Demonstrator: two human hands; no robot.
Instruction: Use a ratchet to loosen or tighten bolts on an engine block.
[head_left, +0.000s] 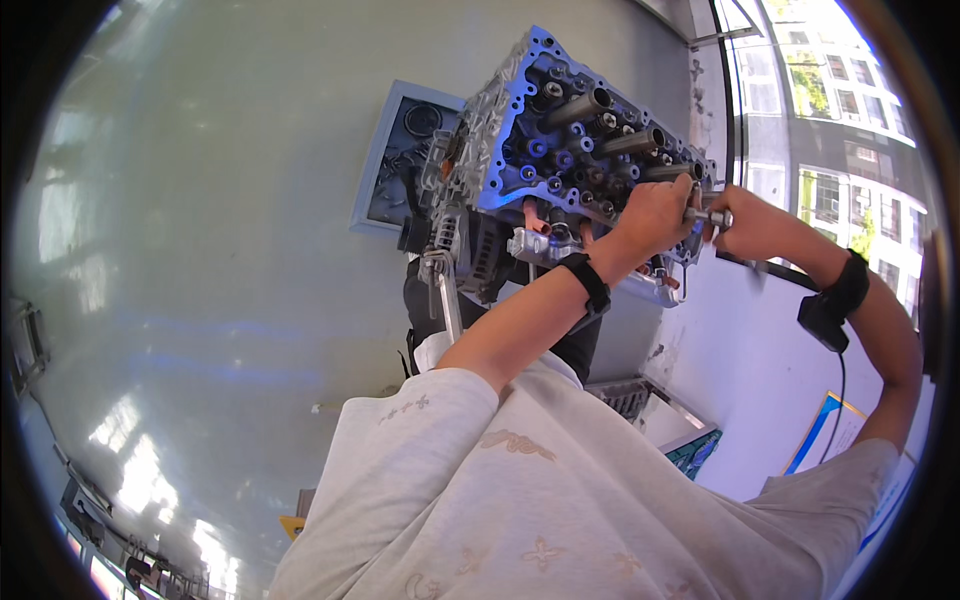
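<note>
A metal engine cylinder head (570, 135), with a blue-lit rim, bolts and upright tubes, sits in front of me. My left hand (655, 217) is closed at its near right corner, fingers curled and thumb raised; what lies inside the fingers is hidden. Just right of it, my right hand (750, 225) grips one end of a short silver metal bar (711, 215), which spans the gap between the hands. Whether the bar reaches into my left hand cannot be made out. Copper-coloured pipe stubs (536, 216) stick out along the near side.
Left of the engine part, a blue-grey tray (376, 160) holds a black ring and small loose parts. A silver bar (449, 300) slants down below the engine's left end. Along the right runs a wall with a window (860, 130). A black crate (622, 400) is low by the wall.
</note>
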